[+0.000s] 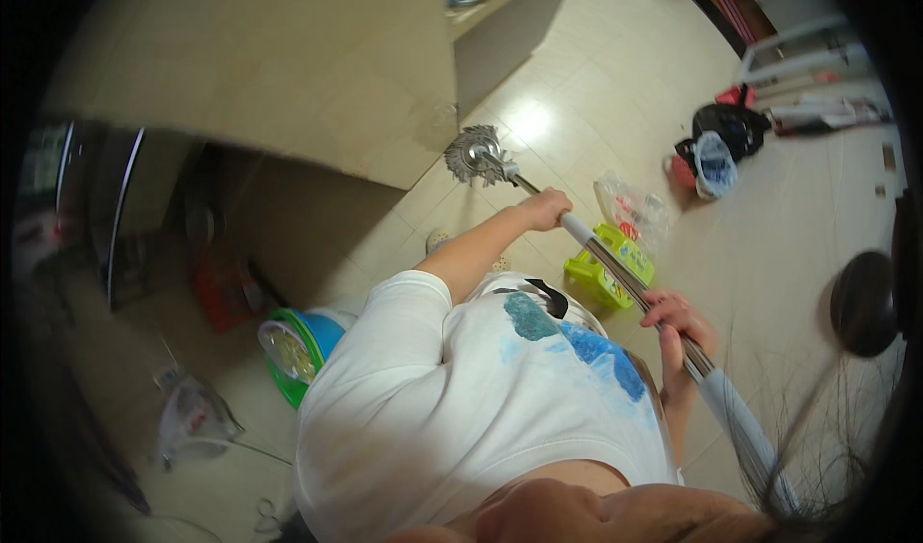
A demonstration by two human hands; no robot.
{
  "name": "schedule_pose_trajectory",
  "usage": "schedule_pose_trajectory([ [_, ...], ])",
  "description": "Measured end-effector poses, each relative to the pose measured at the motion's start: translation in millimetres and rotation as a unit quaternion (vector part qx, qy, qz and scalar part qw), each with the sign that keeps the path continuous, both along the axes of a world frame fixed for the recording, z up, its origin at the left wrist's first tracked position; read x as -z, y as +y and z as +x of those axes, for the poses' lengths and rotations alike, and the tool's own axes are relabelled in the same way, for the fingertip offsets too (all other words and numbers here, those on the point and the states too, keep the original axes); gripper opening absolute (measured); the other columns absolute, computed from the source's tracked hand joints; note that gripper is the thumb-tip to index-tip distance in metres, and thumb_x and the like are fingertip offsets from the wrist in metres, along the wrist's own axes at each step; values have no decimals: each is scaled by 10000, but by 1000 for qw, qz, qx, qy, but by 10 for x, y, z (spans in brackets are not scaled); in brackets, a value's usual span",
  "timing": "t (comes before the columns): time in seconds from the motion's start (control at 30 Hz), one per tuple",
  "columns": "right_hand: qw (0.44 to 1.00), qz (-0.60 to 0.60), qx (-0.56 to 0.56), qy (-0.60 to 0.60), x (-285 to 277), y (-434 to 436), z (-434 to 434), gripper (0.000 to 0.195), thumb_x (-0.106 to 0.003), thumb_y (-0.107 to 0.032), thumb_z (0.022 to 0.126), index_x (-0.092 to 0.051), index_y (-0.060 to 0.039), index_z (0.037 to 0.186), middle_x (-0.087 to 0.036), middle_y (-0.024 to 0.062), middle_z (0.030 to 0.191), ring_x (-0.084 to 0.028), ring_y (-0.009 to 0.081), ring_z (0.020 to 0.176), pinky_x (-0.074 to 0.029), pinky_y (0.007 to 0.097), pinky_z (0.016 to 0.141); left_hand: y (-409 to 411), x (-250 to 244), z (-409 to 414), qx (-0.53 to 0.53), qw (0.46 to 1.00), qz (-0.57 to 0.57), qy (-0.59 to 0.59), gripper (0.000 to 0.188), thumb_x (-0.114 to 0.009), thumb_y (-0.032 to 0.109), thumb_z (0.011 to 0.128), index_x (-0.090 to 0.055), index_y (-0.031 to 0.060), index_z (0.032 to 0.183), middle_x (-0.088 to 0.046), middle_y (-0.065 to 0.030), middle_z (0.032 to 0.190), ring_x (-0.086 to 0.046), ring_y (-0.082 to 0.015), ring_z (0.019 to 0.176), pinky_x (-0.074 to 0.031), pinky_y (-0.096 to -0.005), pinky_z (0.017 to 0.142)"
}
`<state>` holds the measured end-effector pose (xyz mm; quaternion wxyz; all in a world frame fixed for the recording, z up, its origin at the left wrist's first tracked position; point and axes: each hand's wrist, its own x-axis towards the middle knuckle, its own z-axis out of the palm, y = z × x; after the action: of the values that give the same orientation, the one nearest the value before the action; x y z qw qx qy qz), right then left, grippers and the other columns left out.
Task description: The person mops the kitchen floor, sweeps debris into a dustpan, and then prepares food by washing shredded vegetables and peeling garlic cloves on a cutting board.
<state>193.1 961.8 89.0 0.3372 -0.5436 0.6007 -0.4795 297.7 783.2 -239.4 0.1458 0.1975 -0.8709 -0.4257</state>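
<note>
I hold a mop with a metal pole (616,265) and pale grey grips, slanting from the lower right towards the upper middle. My left hand (546,209) is closed round the pole nearer the mop head. Higher on the pole, my right hand (678,319) wraps it with bent fingers. At the far end, the grey string mop head (476,155) is beside the corner of a large pale tabletop (288,60). Whether its strings touch the tiled floor (598,82) or the tabletop's edge, I cannot tell.
A lime-green plastic container (609,283) stands under the pole, by a clear plastic bag (634,208). Right, a small lined bin (715,164) is beside a black bag (732,128). Left are a green and blue bucket (292,391) and another plastic bag (195,424).
</note>
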Motion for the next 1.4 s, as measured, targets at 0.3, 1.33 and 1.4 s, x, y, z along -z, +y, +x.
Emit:
schedule_pose_trajectory([
  [0.3, 990, 46, 129, -20, 80, 662, -317, 150, -568, -71, 774, -490, -11, 661, -599, 109, 726, -572, 333, 910, -431, 455, 846, 447, 45, -690, 116, 987, 1, -113, 69, -579, 88, 691, -575, 96, 760, -580, -117, 833, -547, -336, 855, -466, -453, 655],
  [1.33, 865, -14, 479, -149, 63, -983, -768, 326, -568, -259, 826, -396, -54, 640, -457, 96, 758, -463, 251, 881, -511, 486, 779, -913, -22, -2714, 369, 927, 52, -48, 67, -577, 71, 681, -551, 60, 742, -564, -140, 821, -512, -338, 870, -441, -428, 717],
  [1.4, 881, -39, 444, -158, 278, -1158, -972, 320, -566, -250, 830, -402, -52, 640, -461, 93, 763, -457, 247, 874, -506, 487, 790, -1202, -1, -2865, 346, 936, 20, -59, 101, -579, 88, 691, -576, 77, 791, -574, -132, 860, -526, -326, 878, -451, -416, 741],
])
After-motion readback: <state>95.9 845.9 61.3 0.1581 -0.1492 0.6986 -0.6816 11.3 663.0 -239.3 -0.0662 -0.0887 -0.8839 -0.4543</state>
